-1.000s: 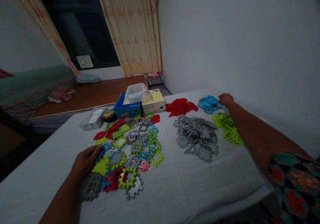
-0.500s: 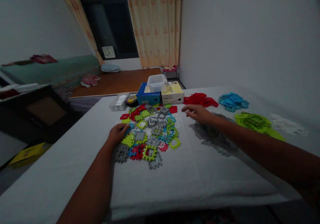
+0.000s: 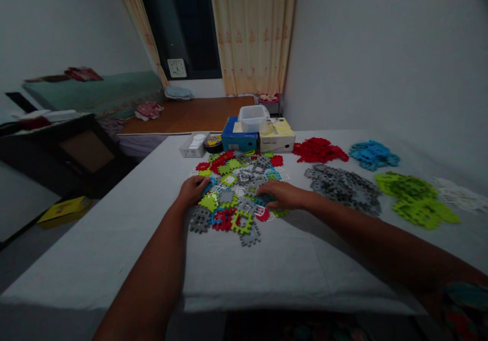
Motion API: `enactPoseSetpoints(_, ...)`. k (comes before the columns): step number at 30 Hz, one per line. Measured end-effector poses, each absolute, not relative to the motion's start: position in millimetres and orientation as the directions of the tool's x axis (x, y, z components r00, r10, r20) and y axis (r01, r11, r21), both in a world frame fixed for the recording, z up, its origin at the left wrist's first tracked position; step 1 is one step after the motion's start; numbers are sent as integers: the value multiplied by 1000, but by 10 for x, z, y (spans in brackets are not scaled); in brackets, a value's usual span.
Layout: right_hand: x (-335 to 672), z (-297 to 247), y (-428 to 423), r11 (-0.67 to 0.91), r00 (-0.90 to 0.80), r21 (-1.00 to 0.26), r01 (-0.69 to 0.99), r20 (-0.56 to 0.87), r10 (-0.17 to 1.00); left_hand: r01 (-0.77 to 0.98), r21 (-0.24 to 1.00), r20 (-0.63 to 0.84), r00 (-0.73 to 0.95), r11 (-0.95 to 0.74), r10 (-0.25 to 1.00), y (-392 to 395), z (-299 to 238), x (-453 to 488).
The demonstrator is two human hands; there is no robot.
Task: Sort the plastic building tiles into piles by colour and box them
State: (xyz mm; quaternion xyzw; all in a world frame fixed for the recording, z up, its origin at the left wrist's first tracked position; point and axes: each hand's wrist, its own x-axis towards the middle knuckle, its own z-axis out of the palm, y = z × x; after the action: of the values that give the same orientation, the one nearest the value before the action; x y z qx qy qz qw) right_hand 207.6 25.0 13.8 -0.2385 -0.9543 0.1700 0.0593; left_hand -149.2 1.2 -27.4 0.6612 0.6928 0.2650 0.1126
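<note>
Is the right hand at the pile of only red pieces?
No, the right hand is at the mixed pile, apart from the red pile.

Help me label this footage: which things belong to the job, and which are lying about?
Likely the job:
- mixed-colour heap of flat toothed plastic pieces, at left hand and right hand
- plastic-piece piles: red pile, blue pile, grey pile, lime pile, white pile

Likely lying about:
- clear rectangular plastic tub
- blue rectangular carton
- square white clock

Right hand (image 3: 281, 194): moved from beside blue pile (image 3: 374, 154), right of frame, to right part of mixed pile (image 3: 227, 197), centre. View shifted; white pile (image 3: 459, 193), right edge, now visible.
</note>
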Motion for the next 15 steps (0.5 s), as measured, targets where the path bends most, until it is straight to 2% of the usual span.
enactPoseSetpoints(4, 2147, 114, 267, 763, -833, -450, 464, 71, 548, 853, 522, 202, -98, -23, 974, -19, -247, -1463)
enactPoseSetpoints(8, 2169, 191, 312, 710, -732, -391, 586, 121, 670, 848, 530, 209, -95, -31, 973, -33, -234, -1454)
enactPoseSetpoints(12, 2187, 217, 279, 701, -735, -408, 585, 99, 671, 846, 533, 199, -113, -11, 974, -14, -258, -1486)
enactPoseSetpoints(15, 2296, 250, 225, 666, -736, -487, 565, 69, 674, 838, 546, 193, -123, -3, 974, 1, -274, -1519)
